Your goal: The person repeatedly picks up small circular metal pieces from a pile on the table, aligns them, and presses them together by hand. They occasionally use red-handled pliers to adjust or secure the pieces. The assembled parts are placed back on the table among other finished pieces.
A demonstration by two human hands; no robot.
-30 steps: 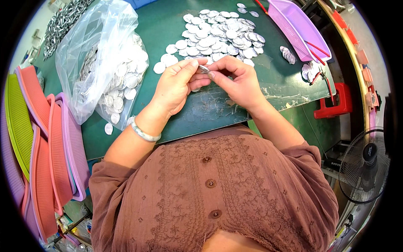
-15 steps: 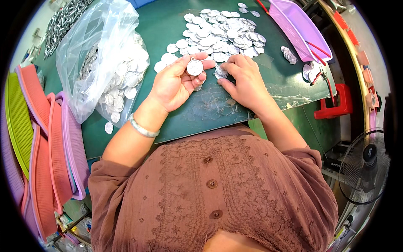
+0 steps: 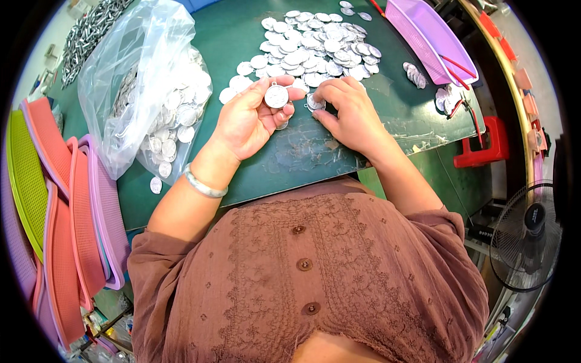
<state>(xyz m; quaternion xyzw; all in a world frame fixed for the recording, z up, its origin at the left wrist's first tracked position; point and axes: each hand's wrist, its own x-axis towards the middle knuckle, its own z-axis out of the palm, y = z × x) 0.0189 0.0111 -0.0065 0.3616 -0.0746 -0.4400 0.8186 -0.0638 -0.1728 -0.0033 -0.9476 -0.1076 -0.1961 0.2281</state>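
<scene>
Between the thumb and fingers of my left hand (image 3: 242, 126) is a round silver medallion (image 3: 276, 96) with a small loop at its top, face turned up. Another silver disc shows partly beneath those fingers. My right hand (image 3: 356, 118) is bent over the table beside it, thumb and fingertips closed round a silver medallion (image 3: 314, 103); whether more than one lies there I cannot tell. Just beyond both hands spreads a loose pile of similar medallions (image 3: 308, 51) on the green table (image 3: 242, 175).
A clear plastic bag (image 3: 109, 121) spilling medallions lies at left, near a heap of small metal parts (image 3: 91, 36). Stacked coloured baskets (image 3: 72, 230) stand at far left. On the right are a purple basket (image 3: 417, 42), red-handled pliers (image 3: 463, 109), a red stool (image 3: 493, 145) and a fan (image 3: 526, 242).
The left hand still holds its medallion. My right thumb and fingers have shifted slightly at the medallion beneath them. The whole view has moved a little.
</scene>
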